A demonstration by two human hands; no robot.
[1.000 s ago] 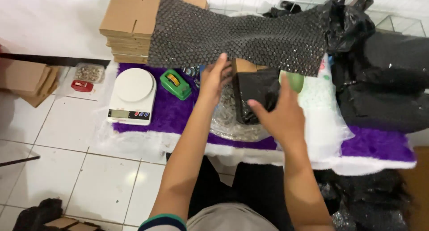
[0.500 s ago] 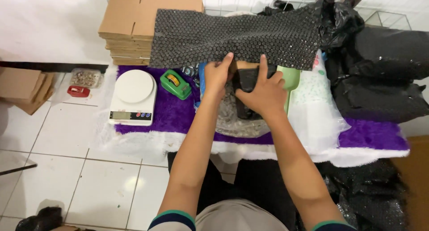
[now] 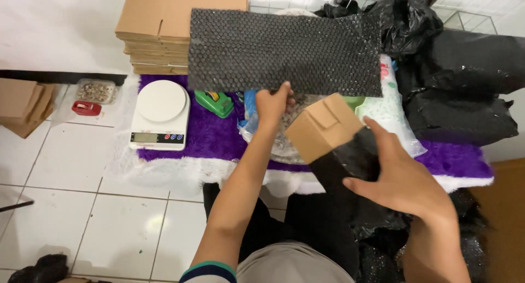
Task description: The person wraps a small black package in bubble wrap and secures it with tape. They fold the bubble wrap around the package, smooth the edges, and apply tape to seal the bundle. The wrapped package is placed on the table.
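Fingers of the left hand pinch the lower edge of a black bubble-wrap sheet and hold it up flat, so that it hangs as a wide rectangle above the purple fluffy mat. Fingers of the right hand are spread and curled around a small cardboard box, pressing a layer of black bubble wrap against its lower half; the box sits tilted just in front of and below the sheet, over the near edge of the mat.

Judged from how things lie, the wrapping is partly done: the box's lower part is covered in black, while its upper end with the folded flap is bare brown card. The big sheet is separate from the box and not yet laid around it, so covering the bare end and closing the wrap appear to be left. No tape is seen on the box.

Relative to the mat: bulging black plastic bags lie on its right end, a stack of flat cardboard boxes rises behind its far left corner, a white kitchen scale stands on its left part, and a green tape dispenser lies just right of the scale. A small red object and a clear tub rest on the tiled floor to the mat's left.
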